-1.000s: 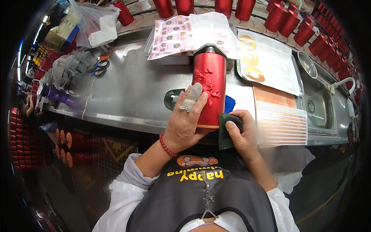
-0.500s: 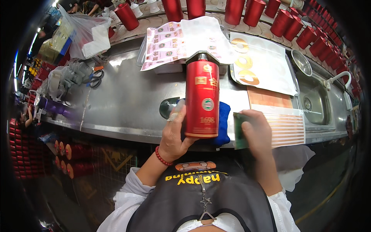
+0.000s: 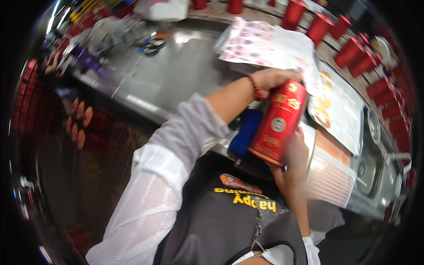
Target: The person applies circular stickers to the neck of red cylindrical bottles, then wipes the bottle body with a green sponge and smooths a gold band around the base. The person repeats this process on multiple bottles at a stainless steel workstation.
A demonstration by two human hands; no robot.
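Observation:
A red bottle (image 3: 281,123) with gold lettering and a small round green-and-white label is tilted in front of me, its top leaning away to the right. Over its neck end lies my left hand (image 3: 274,82), fingers closed about the top, a red bead bracelet on the wrist. My right hand (image 3: 295,154), smeared by motion, grips the bottle's lower right side and base. Beneath and left of the bottle is a folded blue cloth (image 3: 245,132). Whether the right hand also holds the green flat piece from before is hidden.
On the steel bench (image 3: 176,75) lie scissors (image 3: 153,47), a pink-patterned sticker sheet (image 3: 249,44), a sheet of gold rings (image 3: 340,106) and a sheet of copper strips (image 3: 331,174). A sink (image 3: 370,174) is at right. Red bottles (image 3: 319,27) line the far side.
My left hand has gone from the bottle's lower left side to its top. My right hand has come onto the bottle, which now tilts. The whole view has turned.

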